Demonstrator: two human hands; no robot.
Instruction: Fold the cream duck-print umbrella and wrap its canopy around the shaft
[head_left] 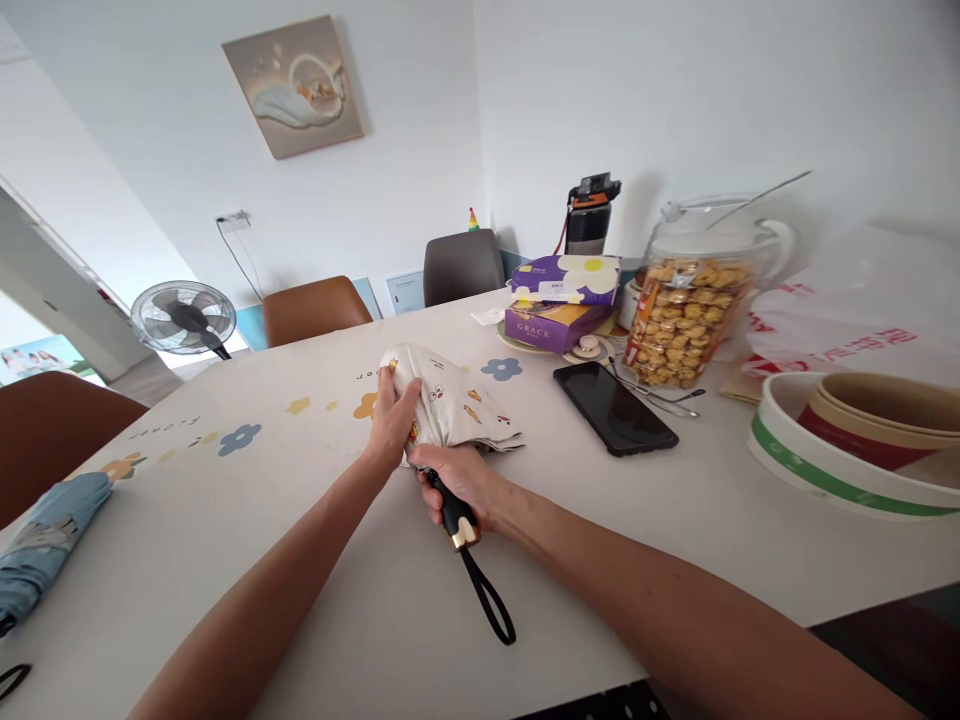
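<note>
A cream folding umbrella [457, 405] with small cartoon prints lies over the middle of the table, its cloth gathered but partly loose and flaring to the right. My right hand [461, 482] is closed around its black handle, near the base of the cloth. From the gold-coloured end of the handle a black wrist strap [491, 600] hangs toward me. My left hand [394, 415] presses around the left side of the gathered cloth, fingers and thumb on the fabric. Part of the handle is hidden by the right hand.
A blue folded umbrella [56, 535] lies at the left. On the right are a black phone [615, 408], glasses [667, 400], a purple box [551, 325], a snack-filled jug [690, 310], a dark bottle [589, 220], paper bowls [817, 450] and a plastic bag [862, 310]. Chairs border the white table [300, 560].
</note>
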